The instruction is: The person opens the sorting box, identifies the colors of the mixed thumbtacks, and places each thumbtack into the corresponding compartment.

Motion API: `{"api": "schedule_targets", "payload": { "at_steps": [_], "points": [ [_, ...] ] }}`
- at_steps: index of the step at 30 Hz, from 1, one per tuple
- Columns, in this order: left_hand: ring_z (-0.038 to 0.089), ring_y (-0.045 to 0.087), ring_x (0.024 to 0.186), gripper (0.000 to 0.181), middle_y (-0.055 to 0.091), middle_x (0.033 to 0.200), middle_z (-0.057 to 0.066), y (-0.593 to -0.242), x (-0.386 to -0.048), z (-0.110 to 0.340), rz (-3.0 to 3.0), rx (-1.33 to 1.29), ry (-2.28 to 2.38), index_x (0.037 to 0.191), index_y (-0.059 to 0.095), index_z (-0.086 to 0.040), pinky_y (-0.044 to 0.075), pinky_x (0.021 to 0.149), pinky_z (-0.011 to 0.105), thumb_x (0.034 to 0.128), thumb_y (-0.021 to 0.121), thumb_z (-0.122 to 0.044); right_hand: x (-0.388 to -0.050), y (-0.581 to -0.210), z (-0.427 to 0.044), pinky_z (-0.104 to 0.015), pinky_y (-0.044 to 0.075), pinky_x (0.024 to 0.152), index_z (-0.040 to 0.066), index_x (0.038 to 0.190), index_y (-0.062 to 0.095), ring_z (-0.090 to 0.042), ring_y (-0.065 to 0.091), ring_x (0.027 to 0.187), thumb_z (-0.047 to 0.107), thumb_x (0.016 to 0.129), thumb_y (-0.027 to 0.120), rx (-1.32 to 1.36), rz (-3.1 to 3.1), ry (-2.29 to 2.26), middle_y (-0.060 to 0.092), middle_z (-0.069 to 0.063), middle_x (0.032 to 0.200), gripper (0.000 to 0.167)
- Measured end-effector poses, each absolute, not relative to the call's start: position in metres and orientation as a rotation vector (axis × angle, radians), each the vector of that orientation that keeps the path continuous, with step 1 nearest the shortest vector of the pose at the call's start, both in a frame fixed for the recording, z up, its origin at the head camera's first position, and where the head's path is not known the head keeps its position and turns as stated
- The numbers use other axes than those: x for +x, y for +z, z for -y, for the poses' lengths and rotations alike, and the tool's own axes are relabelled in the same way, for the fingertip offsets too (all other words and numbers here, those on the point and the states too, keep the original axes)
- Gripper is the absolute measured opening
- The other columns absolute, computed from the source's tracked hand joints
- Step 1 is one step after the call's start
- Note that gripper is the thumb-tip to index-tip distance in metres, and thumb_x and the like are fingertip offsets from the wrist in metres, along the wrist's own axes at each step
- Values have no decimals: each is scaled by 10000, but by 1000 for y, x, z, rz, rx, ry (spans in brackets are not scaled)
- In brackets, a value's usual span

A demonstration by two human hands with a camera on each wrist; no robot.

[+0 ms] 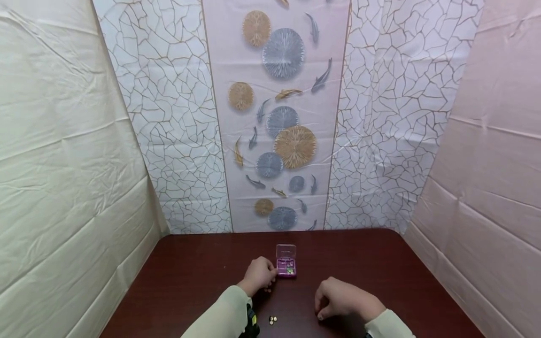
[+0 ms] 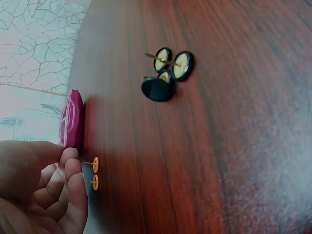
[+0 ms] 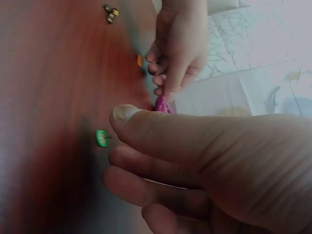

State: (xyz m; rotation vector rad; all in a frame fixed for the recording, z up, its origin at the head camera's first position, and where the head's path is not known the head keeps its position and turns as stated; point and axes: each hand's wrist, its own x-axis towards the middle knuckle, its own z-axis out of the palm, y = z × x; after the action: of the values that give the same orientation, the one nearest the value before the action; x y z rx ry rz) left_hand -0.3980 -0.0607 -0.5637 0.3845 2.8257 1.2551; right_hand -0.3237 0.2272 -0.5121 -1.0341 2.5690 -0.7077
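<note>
My left hand pinches the near left corner of a small purple compartment case between thumb and fingertips. Its clear lid stands raised, and small green and pale pieces lie in the compartments. Two orange thumbtacks rest points up on the table just beside the left fingers. My right hand is low over the table to the right, fingers loosely bent and holding nothing. Near its thumb and index tips, a green thumbtack lies on the wood, apart from them; the head view hides it.
Several black-rimmed thumbtacks with pale undersides sit grouped on the dark red wooden table, nearer to me than the case. Patterned cloth hangs behind the table's far edge, with plain pale cloth walls at both sides.
</note>
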Motion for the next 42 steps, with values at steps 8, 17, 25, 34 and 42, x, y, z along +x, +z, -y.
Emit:
{"api": "schedule_targets", "payload": {
  "at_steps": [8,17,25,34,42],
  "points": [
    [127,610,471,466,671,600,-27,-570,-405,61,-2835,377,1239,613,701,-129,528,461,316,1076,729,-184,-314,-524,-229,-226,536,616,245,827,793,37,606,687,110,912,908,-1065,-2637,-653,676,213,775,197],
    [117,604,471,449,672,604,-31,-570,-403,60,-2845,369,1236,629,708,-127,525,456,308,1073,737,-184,-316,-527,-230,-207,517,604,268,803,759,55,576,664,68,918,874,-1124,-2719,-587,639,237,758,257],
    [153,617,477,438,692,639,18,-567,-400,60,-2778,335,1284,658,716,-87,537,449,322,1087,720,-174,-330,-519,-230,-256,503,613,276,820,715,21,550,666,134,994,833,-1039,-2800,-658,610,217,762,254],
    [164,615,474,419,678,630,12,-564,-400,61,-2783,324,1272,684,732,-75,539,447,342,1092,711,-166,-367,-513,-209,-314,530,643,298,862,736,10,585,716,139,1014,803,-932,-2976,-650,647,224,813,230],
    [161,610,467,468,653,610,-10,-570,-399,62,-2774,377,1303,624,681,-142,532,448,340,1089,716,-186,-387,-517,-183,-366,544,638,195,890,790,-40,598,702,133,1000,826,-839,-3078,-685,677,155,821,131]
  ]
}}
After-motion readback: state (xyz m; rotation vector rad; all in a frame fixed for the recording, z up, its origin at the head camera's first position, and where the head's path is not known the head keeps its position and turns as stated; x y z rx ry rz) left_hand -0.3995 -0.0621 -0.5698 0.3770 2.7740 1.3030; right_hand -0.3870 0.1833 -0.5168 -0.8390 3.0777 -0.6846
